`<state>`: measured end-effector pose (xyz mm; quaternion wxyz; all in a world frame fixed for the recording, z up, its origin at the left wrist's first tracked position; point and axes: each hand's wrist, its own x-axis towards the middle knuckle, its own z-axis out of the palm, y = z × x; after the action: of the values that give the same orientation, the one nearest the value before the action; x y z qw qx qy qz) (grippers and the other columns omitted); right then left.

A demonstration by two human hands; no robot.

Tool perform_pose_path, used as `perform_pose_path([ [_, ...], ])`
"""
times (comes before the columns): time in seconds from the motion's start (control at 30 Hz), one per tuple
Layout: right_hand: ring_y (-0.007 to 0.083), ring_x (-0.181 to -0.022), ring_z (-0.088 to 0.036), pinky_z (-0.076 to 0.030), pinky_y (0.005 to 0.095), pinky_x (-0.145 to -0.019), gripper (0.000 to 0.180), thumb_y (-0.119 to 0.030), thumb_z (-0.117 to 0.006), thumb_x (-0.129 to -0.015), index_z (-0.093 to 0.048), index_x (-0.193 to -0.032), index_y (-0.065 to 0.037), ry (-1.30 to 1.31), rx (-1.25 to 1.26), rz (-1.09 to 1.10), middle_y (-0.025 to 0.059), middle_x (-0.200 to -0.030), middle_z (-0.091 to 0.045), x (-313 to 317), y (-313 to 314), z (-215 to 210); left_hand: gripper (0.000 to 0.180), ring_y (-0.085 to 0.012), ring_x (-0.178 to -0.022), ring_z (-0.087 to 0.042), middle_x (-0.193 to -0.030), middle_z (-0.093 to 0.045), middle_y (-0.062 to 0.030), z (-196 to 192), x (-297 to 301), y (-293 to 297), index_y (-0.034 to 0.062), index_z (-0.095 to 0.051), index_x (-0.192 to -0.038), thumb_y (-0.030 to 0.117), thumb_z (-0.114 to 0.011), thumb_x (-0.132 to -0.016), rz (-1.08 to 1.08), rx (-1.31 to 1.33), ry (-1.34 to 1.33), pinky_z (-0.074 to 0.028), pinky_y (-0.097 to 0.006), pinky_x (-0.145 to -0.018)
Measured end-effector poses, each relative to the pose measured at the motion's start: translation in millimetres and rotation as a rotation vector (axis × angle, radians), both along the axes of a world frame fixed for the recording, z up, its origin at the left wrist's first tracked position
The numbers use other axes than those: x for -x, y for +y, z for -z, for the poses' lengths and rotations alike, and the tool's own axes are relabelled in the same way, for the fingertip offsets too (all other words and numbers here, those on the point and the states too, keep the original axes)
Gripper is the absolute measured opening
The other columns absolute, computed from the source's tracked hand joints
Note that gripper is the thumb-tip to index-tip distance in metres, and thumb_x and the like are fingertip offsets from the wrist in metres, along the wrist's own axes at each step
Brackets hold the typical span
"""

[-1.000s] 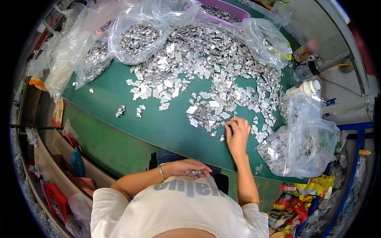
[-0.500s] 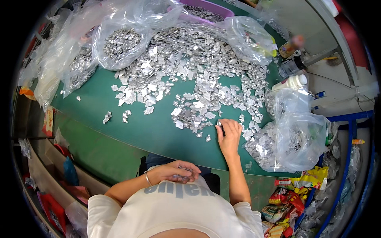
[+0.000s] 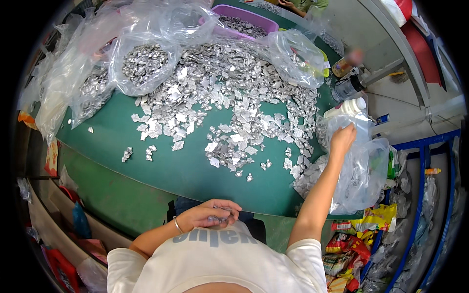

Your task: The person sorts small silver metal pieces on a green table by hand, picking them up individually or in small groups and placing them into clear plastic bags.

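Observation:
My left hand (image 3: 211, 213), a bracelet at its wrist, is cupped closed near my lap around a few small silver metal pieces (image 3: 221, 213). On the right, my right hand (image 3: 343, 138) hovers over a clear plastic bag (image 3: 348, 126) of metal pieces. Its fingers are bunched together, and whatever they hold is hidden. A second clear bag (image 3: 364, 166) lies beside that forearm, partly covered by it. Flat and knobbed silver metal pieces (image 3: 234, 100) are heaped across the green table (image 3: 190, 168). Two small clusters (image 3: 151, 152) lie apart at the left.
Open plastic bags of pieces (image 3: 141, 66) stand at the back left, with a purple bin (image 3: 244, 21) behind the heap. A white bottle (image 3: 346, 107) and a dark-lidded jar (image 3: 348, 88) line the right edge. Another person's hand (image 3: 292, 7) shows at the far side.
My right hand has left the small pieces at the table's front and moved right and away, over the bag. My left hand stays by my lap. Another person has come into view at the far side.

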<state>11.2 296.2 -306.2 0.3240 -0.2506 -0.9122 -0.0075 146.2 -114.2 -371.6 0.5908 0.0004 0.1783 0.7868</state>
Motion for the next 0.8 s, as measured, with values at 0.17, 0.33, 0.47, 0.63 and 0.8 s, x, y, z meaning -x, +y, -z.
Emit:
perform_pose_path([
  [0.17, 0.0386, -0.112, -0.049, -0.037, 0.0445, -0.098, 0.036, -0.009, -0.064, -0.081, -0.056, -0.115, 0.002, 0.041, 0.137, -0.587, 0.0223, -0.118, -0.055, -10, -70, 19, 0.026, -0.0092, -0.072, -0.045, -0.094, -0.054, -0.0089, 12, 1, -5, 0.0003, -0.056, -0.115, 0.004, -0.057, -0.089, -0.065, 0.015, -0.159, -0.037, -0.019, -0.053],
  [0.33, 0.0446, -0.126, -0.034, -0.03, 0.054, -0.102, 0.054, -0.04, -0.054, -0.09, -0.048, -0.13, -0.004, -0.369, 0.246, -0.275, 0.0253, -0.139, -0.035, -16, -66, 81, 0.025, -0.0083, -0.071, -0.043, -0.092, -0.053, -0.0063, 6, 7, -1, 0.0008, -0.056, -0.112, 0.0, -0.055, -0.087, -0.085, 0.082, -0.1, -0.034, -0.018, -0.051],
  [0.47, 0.0497, -0.126, -0.031, -0.026, 0.0566, -0.102, 0.061, -0.049, -0.049, -0.09, -0.045, -0.133, -0.006, -0.395, 0.184, -0.228, 0.029, -0.141, -0.03, -25, -96, 103, 0.029, -0.0103, -0.072, -0.043, -0.093, -0.054, -0.0075, 5, 9, 1, 0.0018, -0.056, -0.114, -0.001, -0.058, -0.086, -0.112, 0.1, -0.131, -0.034, -0.019, -0.051],
  [0.63, 0.0504, -0.126, -0.031, -0.028, 0.0548, -0.102, 0.06, -0.039, -0.058, -0.088, -0.044, -0.131, 0.0, -0.275, 0.276, -0.529, 0.0296, -0.141, -0.03, -54, -155, 97, 0.033, -0.0121, -0.08, -0.052, -0.097, -0.055, -0.0046, 7, 6, 6, 0.003, -0.055, -0.115, -0.002, -0.061, -0.084, -0.108, 0.105, -0.14, -0.04, -0.019, -0.055],
  [0.8, 0.0438, -0.129, -0.032, -0.027, 0.0508, -0.104, 0.047, -0.028, -0.062, -0.086, -0.052, -0.124, -0.002, -0.334, 0.381, -0.8, 0.021, -0.139, -0.039, -92, -200, 70, 0.038, -0.013, -0.093, -0.058, -0.104, -0.057, -0.0028, -1, 7, 13, 0.0043, -0.055, -0.119, -0.005, -0.061, -0.083, -0.188, 0.234, -0.107, -0.046, -0.021, -0.065],
])
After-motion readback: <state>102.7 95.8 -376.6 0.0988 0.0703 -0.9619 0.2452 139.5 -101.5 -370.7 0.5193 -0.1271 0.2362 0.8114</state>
